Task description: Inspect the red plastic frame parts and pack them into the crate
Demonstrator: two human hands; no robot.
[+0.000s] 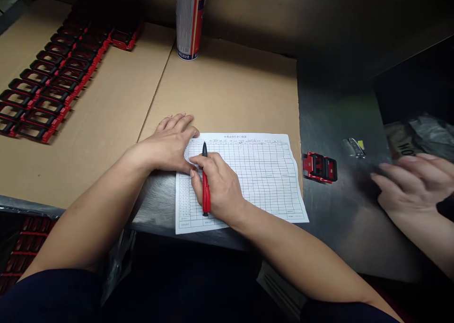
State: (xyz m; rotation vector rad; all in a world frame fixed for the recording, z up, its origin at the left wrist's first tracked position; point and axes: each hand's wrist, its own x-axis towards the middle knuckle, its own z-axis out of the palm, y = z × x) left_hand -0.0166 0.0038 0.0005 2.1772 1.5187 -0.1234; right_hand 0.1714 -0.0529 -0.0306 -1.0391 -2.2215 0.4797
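Note:
A printed form sheet with a grid [262, 171] lies on the metal bench at the edge of a cardboard sheet [220, 86]. My left hand [166, 143] lies flat on the sheet's upper left corner, fingers stretched out. My right hand [218, 186] is closed around a red and black pen [205, 181], whose tip touches the paper near the top left of the grid.
Rows of red and black plastic parts [49, 82] lie on the cardboard at far left. A spray can [190, 20] stands at the back. One red and black part [319, 167] sits right of the sheet. Another person's hand [411, 181] rests at right, near a small metal tool [353, 147].

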